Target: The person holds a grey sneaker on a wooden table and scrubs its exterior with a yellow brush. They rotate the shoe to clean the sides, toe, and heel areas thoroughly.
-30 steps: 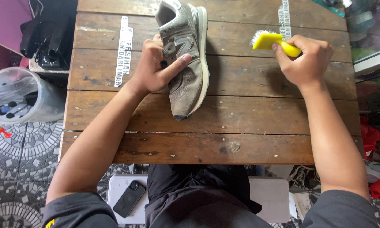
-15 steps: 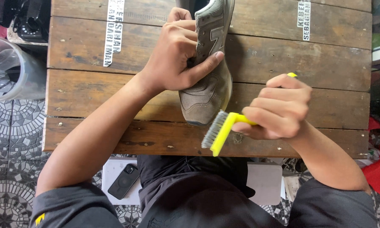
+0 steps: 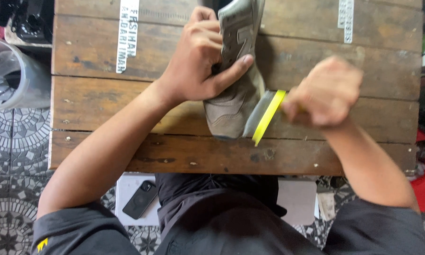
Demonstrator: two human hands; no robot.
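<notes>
Brush (image 3: 265,115) now against shoe (image 3: 236,89) toe, right hand (image 3: 323,92) clenched on it, left hand (image 3: 200,61) still gripping shoe.

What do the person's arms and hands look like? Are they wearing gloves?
No gloves. The left hand and right hand are bare, with no rings or watch showing. Both arms are bare up to short dark grey sleeves, and the left sleeve has a small yellow mark.

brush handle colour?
Bright yellow, on the brush in the right hand; head view.
</notes>
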